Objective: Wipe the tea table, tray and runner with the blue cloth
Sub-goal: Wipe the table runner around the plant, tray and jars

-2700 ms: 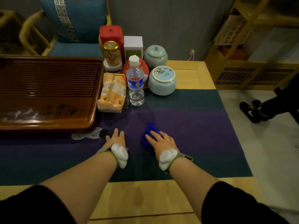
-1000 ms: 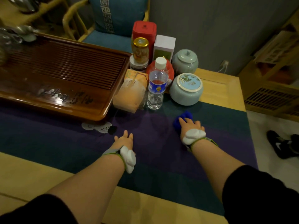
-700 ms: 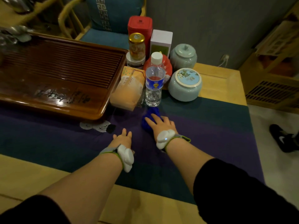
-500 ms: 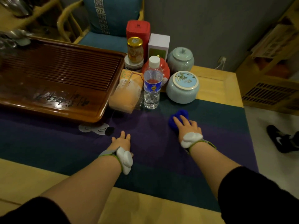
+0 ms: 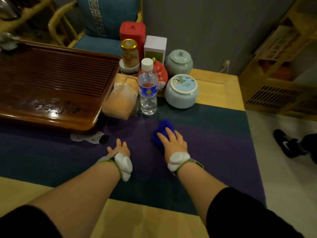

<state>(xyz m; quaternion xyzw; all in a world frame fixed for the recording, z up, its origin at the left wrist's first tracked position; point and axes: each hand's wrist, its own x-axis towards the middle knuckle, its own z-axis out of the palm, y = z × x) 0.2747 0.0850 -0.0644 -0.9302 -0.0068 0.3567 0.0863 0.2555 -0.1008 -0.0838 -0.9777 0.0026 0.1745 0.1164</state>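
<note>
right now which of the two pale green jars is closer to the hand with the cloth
The front pale green jar, with the flat blue flower-painted lid, is closer to the right hand. The other jar, with a knobbed lid, stands behind it.

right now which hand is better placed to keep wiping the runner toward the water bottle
Right. The right hand already presses the blue cloth on the runner, just short of the water bottle. The left hand lies flat, with no cloth.

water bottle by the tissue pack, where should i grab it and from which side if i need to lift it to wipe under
Grip the water bottle round its labelled middle, coming from the front right. It stands upright; the tissue pack crowds its left and the red jar stands behind, while the runner in front is bare. The right hand presses the blue cloth close by.
</note>
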